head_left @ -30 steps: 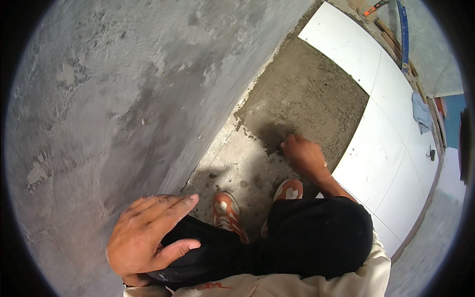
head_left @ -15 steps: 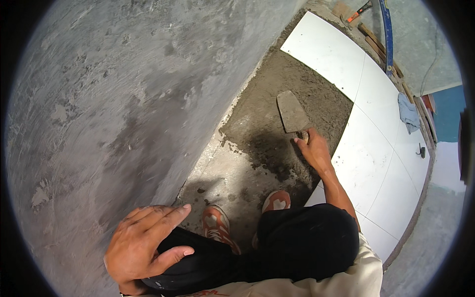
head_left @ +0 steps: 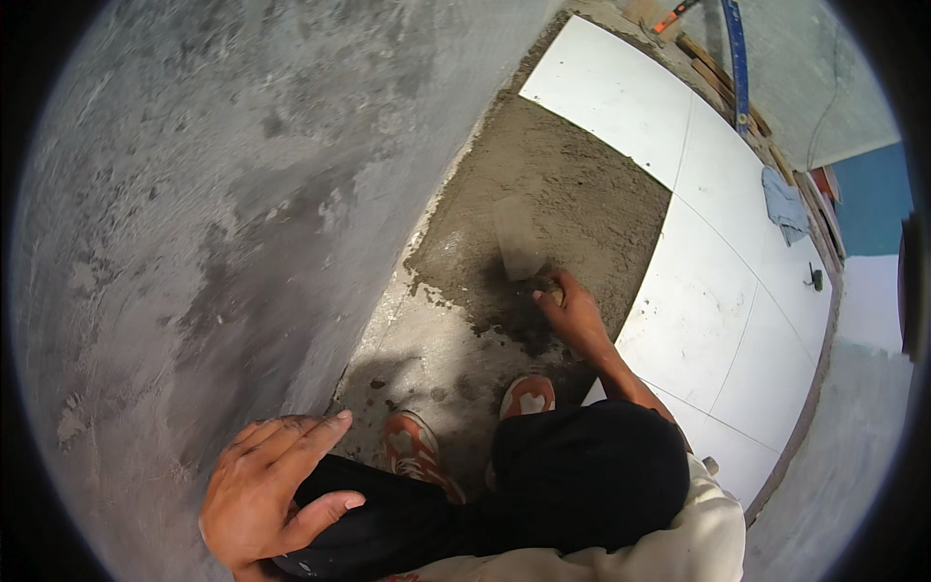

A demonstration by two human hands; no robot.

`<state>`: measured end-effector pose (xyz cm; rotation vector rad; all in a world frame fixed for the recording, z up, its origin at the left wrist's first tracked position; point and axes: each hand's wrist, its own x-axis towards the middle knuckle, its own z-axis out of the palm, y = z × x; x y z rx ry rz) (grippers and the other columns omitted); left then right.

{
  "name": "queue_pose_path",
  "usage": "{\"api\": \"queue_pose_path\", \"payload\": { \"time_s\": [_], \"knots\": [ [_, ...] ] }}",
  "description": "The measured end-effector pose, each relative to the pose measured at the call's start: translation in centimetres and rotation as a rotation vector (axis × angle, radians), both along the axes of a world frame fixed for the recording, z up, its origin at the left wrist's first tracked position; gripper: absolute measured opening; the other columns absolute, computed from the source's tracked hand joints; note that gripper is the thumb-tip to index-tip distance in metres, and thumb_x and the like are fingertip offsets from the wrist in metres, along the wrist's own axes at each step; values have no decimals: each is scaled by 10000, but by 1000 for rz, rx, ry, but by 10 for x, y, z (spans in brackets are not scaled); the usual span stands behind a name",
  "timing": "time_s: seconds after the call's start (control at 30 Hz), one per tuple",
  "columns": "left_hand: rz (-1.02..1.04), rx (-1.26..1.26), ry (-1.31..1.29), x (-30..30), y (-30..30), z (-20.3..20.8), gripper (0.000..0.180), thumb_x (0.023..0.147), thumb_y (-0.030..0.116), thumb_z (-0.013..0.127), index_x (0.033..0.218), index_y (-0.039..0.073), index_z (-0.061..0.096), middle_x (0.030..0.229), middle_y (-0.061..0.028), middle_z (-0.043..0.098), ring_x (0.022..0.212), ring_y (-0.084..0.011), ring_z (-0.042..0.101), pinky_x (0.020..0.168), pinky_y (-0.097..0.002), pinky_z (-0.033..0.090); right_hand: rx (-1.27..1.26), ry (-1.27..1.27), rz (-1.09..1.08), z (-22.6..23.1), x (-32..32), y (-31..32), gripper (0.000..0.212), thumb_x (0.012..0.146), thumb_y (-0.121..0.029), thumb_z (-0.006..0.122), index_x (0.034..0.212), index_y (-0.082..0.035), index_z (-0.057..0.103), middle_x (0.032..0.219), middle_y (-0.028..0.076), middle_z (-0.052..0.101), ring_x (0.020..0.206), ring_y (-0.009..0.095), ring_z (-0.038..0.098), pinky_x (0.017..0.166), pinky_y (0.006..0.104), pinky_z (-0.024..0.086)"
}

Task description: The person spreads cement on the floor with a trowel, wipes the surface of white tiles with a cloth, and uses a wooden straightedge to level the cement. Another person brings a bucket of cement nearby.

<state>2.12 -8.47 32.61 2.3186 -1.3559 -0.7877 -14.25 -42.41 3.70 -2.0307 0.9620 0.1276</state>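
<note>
Head view: trowel blade extends beyond right hand fingers.

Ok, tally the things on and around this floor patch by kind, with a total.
Trowel, gripped in the right hand: 1
Orange shoes: 2
Blue cloth on the white tiles: 1
Blue straightedge by the far wall: 1
Total: 5
The left hand rests on the knee, holding nothing.

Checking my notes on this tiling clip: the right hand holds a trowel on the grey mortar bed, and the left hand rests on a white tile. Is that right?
Not quite. The right hand does hold the trowel on the mortar, but the left hand rests on the person's dark-clothed knee, not on a tile. The head view shows it.
</note>
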Motion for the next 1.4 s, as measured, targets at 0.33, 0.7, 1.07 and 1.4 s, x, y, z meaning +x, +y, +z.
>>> {"api": "queue_pose_path", "payload": {
  "time_s": [0.33, 0.7, 1.07, 1.4],
  "knots": [
    [38, 49, 20, -6, -10, 1, 788, 742, 451, 876, 1303, -66, 677, 1102, -252, 740, 989, -410, 719, 893, -458, 532, -513, 57, 86, 13, -21, -71, 431, 1010, -384, 652, 1303, -67, 646, 1214, 259, 687, 1077, 469, 679, 909, 529, 539],
    [42, 55, 31, -2, -10, -5, 804, 721, 433, 900, 1329, -41, 672, 1103, -245, 743, 967, -400, 717, 892, -459, 536, -716, 260, -289, -28, -58, -288, 447, 1032, -428, 578, 1194, -27, 688, 1098, 268, 739, 1084, 474, 690, 942, 568, 538],
    [36, 86, 24, 2, -9, -6, 785, 733, 418, 906, 1322, -51, 683, 1108, -253, 746, 968, -392, 722, 879, -456, 541, -817, 150, -36, -3, 49, -250, 375, 1022, -398, 619, 1162, -53, 665, 1077, 226, 695, 1023, 445, 694, 867, 553, 555],
    [48, 69, 2, 2, -9, -5, 725, 823, 463, 845, 1365, 11, 680, 1046, -180, 750, 985, -340, 727, 891, -433, 540, -678, 61, 42, 5, 30, -191, 436, 1011, -388, 646, 1303, -65, 676, 1169, 193, 701, 1115, 403, 672, 941, 505, 532]
  ]
}}
